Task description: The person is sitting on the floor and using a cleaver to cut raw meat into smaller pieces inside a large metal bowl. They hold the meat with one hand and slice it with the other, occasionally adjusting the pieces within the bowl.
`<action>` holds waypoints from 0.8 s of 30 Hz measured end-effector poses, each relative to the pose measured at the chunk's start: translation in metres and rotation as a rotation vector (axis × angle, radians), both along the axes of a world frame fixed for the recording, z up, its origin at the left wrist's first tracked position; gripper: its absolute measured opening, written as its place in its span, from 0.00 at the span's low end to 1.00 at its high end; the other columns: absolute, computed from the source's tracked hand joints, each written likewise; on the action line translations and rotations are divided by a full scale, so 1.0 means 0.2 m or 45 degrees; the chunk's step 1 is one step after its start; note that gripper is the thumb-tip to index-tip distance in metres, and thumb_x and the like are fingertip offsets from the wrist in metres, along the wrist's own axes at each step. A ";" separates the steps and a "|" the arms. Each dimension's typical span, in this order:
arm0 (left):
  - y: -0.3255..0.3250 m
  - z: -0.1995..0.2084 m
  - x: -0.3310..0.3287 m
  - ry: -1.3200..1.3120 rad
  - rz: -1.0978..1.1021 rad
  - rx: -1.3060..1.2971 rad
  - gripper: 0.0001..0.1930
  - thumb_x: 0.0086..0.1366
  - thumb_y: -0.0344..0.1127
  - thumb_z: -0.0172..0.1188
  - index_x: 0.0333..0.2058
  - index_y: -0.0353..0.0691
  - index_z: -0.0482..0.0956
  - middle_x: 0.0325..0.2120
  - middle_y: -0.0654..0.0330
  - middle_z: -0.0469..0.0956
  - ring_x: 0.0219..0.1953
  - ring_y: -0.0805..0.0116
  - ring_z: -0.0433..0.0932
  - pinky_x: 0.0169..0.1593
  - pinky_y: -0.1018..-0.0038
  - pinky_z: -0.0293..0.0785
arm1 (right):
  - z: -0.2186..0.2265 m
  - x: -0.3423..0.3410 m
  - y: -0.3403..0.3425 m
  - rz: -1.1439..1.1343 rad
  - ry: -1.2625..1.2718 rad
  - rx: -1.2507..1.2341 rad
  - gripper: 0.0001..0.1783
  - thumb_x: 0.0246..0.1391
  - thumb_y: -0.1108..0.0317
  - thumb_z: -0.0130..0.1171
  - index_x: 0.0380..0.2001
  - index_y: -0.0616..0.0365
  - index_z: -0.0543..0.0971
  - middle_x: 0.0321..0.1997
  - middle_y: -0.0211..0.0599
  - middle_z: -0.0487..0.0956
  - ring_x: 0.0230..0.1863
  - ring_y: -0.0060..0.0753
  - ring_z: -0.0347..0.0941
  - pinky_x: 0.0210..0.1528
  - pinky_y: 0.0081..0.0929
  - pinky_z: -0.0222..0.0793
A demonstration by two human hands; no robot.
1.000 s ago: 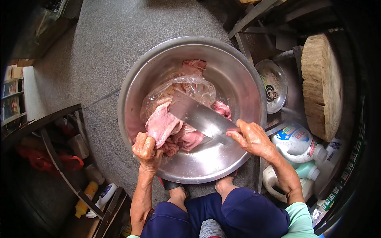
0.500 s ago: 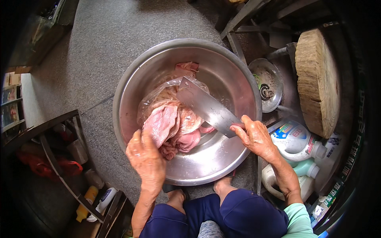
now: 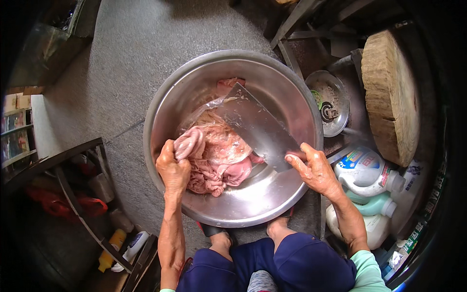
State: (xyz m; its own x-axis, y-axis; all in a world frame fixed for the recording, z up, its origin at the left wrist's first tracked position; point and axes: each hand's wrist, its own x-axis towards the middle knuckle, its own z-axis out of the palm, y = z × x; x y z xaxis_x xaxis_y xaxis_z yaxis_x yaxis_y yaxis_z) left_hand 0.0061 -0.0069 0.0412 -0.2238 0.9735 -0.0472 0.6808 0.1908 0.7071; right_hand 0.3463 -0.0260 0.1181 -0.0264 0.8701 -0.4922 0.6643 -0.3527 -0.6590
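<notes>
Pink, folded raw meat [image 3: 227, 146], which looks like tripe or stomach, lies heaped in a wide steel basin [image 3: 284, 204]. My left hand [image 3: 173, 168] is closed on a fold of it at the heap's left side and pulls that fold up a little. A crumpled clear plastic bag [image 3: 200, 115] sits against the back of the heap. My right hand [image 3: 314, 169] grips a broad cleaver [image 3: 259, 127] at its handle end. The blade slants up and left across the basin, its tip over the far part of the meat. Whether the blade touches the meat I cannot tell.
At the right are a thick round wooden block [image 3: 389, 97], a small metal dish [image 3: 330, 104] and several plastic jugs [image 3: 360, 168]. A low wooden shelf [image 3: 73, 194] with bottles stands at the left. The basin rests on a grey floor [image 3: 131, 58] before my feet.
My left hand has closed on a fold of the meat and bunched it up; before, its fingers lay against a flatter flap. The cleaver stays in my right hand, its blade turned slightly.
</notes>
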 end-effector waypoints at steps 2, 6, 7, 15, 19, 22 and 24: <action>-0.01 0.01 -0.03 -0.139 -0.011 0.010 0.08 0.54 0.17 0.50 0.32 0.35 0.73 0.25 0.53 0.77 0.29 0.61 0.78 0.36 0.72 0.73 | -0.01 -0.02 -0.03 -0.001 0.015 0.008 0.21 0.60 0.56 0.66 0.28 0.63 0.71 0.22 0.57 0.77 0.21 0.57 0.75 0.22 0.43 0.66; -0.06 0.03 -0.07 -0.753 0.190 -0.265 0.15 0.50 0.15 0.49 0.36 0.32 0.77 0.32 0.66 0.78 0.34 0.75 0.76 0.39 0.79 0.72 | 0.07 -0.11 -0.06 -0.037 0.169 -0.101 0.19 0.61 0.57 0.66 0.32 0.64 0.74 0.23 0.56 0.79 0.21 0.53 0.78 0.22 0.40 0.67; -0.06 0.08 -0.06 -0.884 0.282 -0.352 0.16 0.49 0.14 0.49 0.37 0.32 0.77 0.33 0.66 0.79 0.34 0.75 0.76 0.39 0.79 0.72 | 0.07 -0.13 -0.09 -0.030 0.218 -0.060 0.19 0.61 0.58 0.65 0.33 0.64 0.74 0.24 0.57 0.80 0.25 0.55 0.79 0.24 0.40 0.68; -0.09 0.09 -0.06 -1.505 0.334 -0.600 0.29 0.45 0.14 0.52 0.51 0.29 0.77 0.42 0.58 0.82 0.40 0.70 0.81 0.44 0.78 0.78 | 0.10 -0.24 -0.10 0.192 0.220 -0.194 0.21 0.62 0.55 0.64 0.37 0.65 0.74 0.35 0.55 0.84 0.38 0.62 0.80 0.38 0.48 0.75; -0.10 0.08 0.00 -1.443 0.405 -0.551 0.31 0.46 0.14 0.53 0.54 0.28 0.77 0.45 0.57 0.81 0.41 0.68 0.81 0.47 0.76 0.79 | 0.07 -0.18 -0.10 0.104 0.229 -0.165 0.21 0.61 0.55 0.64 0.37 0.65 0.74 0.35 0.54 0.84 0.39 0.61 0.80 0.41 0.49 0.74; -0.12 0.08 0.02 -1.496 0.441 -0.549 0.32 0.46 0.14 0.53 0.55 0.28 0.76 0.46 0.56 0.80 0.42 0.65 0.81 0.48 0.74 0.79 | 0.05 -0.11 -0.09 0.157 0.027 -0.077 0.20 0.62 0.55 0.62 0.33 0.64 0.72 0.28 0.56 0.81 0.34 0.64 0.78 0.36 0.51 0.71; -0.12 0.10 0.04 -1.503 0.494 -0.569 0.33 0.46 0.13 0.52 0.55 0.28 0.76 0.46 0.55 0.80 0.43 0.64 0.81 0.48 0.73 0.80 | 0.01 -0.05 -0.09 0.194 -0.150 -0.043 0.20 0.63 0.56 0.61 0.31 0.63 0.70 0.24 0.57 0.79 0.32 0.65 0.77 0.34 0.52 0.70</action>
